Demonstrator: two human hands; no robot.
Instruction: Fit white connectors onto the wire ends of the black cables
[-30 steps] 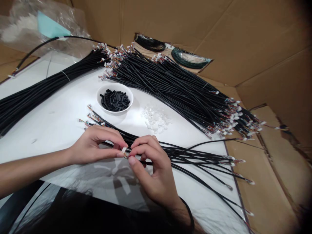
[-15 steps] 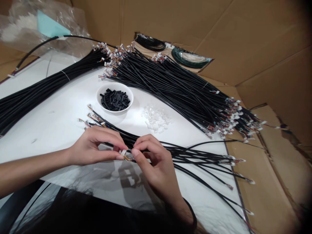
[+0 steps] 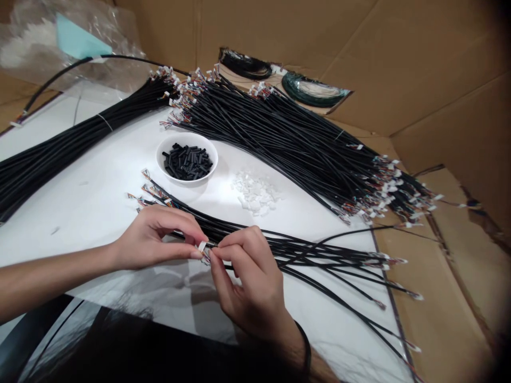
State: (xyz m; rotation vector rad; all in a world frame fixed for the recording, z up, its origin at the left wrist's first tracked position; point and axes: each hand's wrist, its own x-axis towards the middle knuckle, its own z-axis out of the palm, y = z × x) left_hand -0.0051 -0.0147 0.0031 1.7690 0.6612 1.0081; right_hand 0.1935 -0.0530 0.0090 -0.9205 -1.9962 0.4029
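Note:
My left hand (image 3: 155, 238) pinches a small white connector (image 3: 202, 246) between thumb and fingertips. My right hand (image 3: 245, 282) meets it from the right, its fingers pinched on the thin coloured wires at the end of a black cable (image 3: 319, 250) just beside the connector. Both hands hover low over a white table (image 3: 91, 197), above a loose row of black cables (image 3: 339, 263) that runs off to the right. A white bowl (image 3: 164, 147) with short black tube pieces (image 3: 187, 161) stands just beyond the hands.
A small heap of white connectors (image 3: 255, 194) lies right of the bowl. A big fan of black cables (image 3: 287, 138) crosses the back, a tied bundle (image 3: 59, 149) lies at left. Coiled wires (image 3: 311, 93) and a plastic bag (image 3: 51, 37) rest by the cardboard walls (image 3: 439, 80).
My right hand's fingers shifted slightly along the cable end and closed in on the connector. My left hand kept its pinch in the same place.

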